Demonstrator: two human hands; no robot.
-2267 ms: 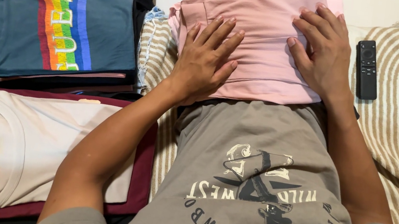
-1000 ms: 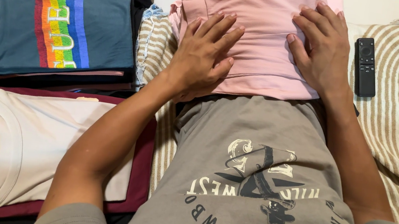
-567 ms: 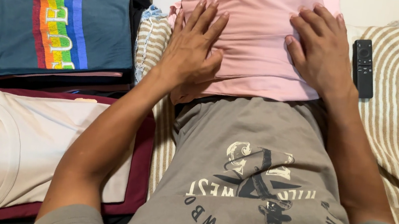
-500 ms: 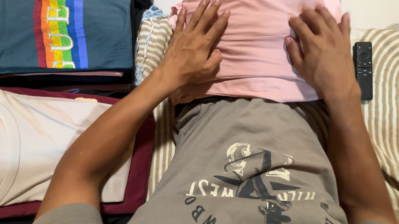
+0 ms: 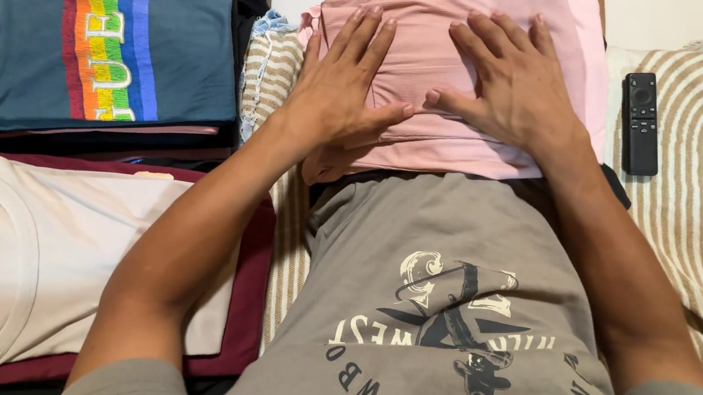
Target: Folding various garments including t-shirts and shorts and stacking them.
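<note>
A white folded shirt lay nearest at the left; the left hand and right hand were pressed flat, fingers spread, on the pink garment across the lap; a black remote lay just beside it.

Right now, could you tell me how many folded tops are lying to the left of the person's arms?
2 on top: a teal top with a rainbow stripe farther away, and a white top nearer. Darker garments lie beneath both, so more may be hidden.
</note>
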